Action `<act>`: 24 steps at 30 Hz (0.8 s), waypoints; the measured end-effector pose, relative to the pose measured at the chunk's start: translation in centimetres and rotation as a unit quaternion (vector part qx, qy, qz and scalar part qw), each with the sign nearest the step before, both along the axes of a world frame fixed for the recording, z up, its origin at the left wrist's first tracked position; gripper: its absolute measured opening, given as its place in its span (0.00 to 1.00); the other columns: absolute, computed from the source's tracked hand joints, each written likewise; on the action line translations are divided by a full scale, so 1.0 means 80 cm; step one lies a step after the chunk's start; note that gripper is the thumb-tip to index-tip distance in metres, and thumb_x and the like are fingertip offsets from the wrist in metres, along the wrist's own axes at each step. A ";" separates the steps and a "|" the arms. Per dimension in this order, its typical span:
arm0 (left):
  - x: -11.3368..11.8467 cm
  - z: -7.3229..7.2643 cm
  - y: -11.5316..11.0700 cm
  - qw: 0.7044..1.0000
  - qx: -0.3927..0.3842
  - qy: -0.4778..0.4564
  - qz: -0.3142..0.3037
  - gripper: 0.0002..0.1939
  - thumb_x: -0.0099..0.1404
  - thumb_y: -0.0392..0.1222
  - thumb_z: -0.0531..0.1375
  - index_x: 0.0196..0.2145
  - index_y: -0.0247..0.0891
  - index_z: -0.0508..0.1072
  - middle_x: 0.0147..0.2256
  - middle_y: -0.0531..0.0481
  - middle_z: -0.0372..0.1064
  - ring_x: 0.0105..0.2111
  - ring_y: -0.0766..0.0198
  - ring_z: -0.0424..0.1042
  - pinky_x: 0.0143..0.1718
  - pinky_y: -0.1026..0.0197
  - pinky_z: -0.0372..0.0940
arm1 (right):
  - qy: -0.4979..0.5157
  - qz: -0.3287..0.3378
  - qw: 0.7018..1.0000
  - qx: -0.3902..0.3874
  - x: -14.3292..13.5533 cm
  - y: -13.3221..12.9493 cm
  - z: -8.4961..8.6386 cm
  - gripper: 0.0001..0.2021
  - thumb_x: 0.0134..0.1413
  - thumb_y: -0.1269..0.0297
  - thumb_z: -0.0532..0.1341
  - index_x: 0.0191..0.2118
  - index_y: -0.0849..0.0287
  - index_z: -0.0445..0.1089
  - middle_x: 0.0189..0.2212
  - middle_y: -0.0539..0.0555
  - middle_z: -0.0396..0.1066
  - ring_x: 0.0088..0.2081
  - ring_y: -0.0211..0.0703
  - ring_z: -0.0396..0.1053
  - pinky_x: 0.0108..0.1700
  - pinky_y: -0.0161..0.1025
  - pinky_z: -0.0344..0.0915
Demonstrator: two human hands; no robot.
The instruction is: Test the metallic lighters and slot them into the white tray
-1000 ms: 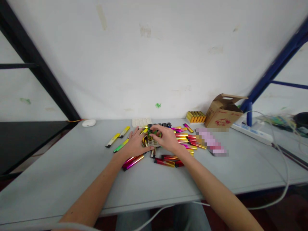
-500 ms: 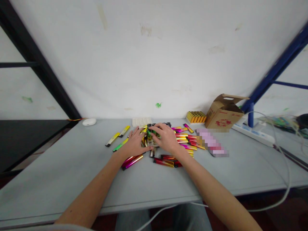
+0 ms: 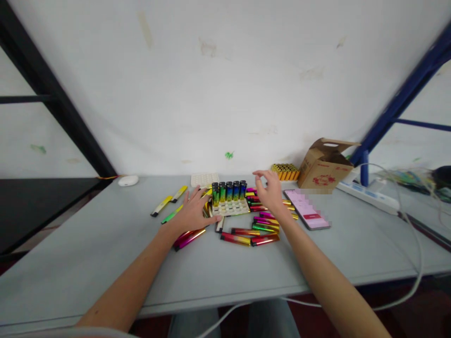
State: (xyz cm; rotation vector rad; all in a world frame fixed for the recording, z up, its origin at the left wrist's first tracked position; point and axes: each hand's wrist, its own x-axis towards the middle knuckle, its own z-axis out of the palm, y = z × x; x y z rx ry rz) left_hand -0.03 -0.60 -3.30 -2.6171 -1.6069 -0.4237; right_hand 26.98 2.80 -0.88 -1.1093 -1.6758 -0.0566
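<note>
A pale tray [image 3: 230, 208] with slots stands in the middle of the table. Its back part holds several upright lighter-like tubes [image 3: 229, 191], black-topped and shaded yellow, green and blue. My left hand [image 3: 190, 211] lies at the tray's left side, fingers spread, thumb by the front left corner; no held thing shows. My right hand [image 3: 270, 190] hovers right of the tray above loose tubes, fingers bent and apart, apparently holding nothing. Loose red and gold tubes [image 3: 236, 239] lie in front, with magenta and green ones to the right. Yellow tubes [image 3: 162, 205] lie on the left.
Another pale tray [image 3: 204, 180] is by the wall. Orange tubes [image 3: 286, 172] stand packed at the back right beside an open cardboard box [image 3: 326, 165]. A phone [image 3: 306, 211], a power strip [image 3: 369, 196] and a white cable [image 3: 421, 244] lie on the right. A white case [image 3: 128, 180] sits back left.
My right hand has lifted off the tray and moved right and slightly up, uncovering the upright tubes and slots. My left hand has stayed at the tray's left side.
</note>
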 end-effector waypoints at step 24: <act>-0.034 -0.004 0.033 0.971 0.136 -0.120 0.154 0.18 0.55 0.32 0.50 0.36 0.40 0.78 0.43 0.45 0.74 0.49 0.54 0.68 0.61 0.47 0.53 | -0.159 -0.001 0.982 -0.099 0.062 0.035 -0.043 0.21 0.62 0.58 0.51 0.18 0.56 0.60 0.20 0.53 0.65 0.28 0.43 0.61 0.38 0.41 0.56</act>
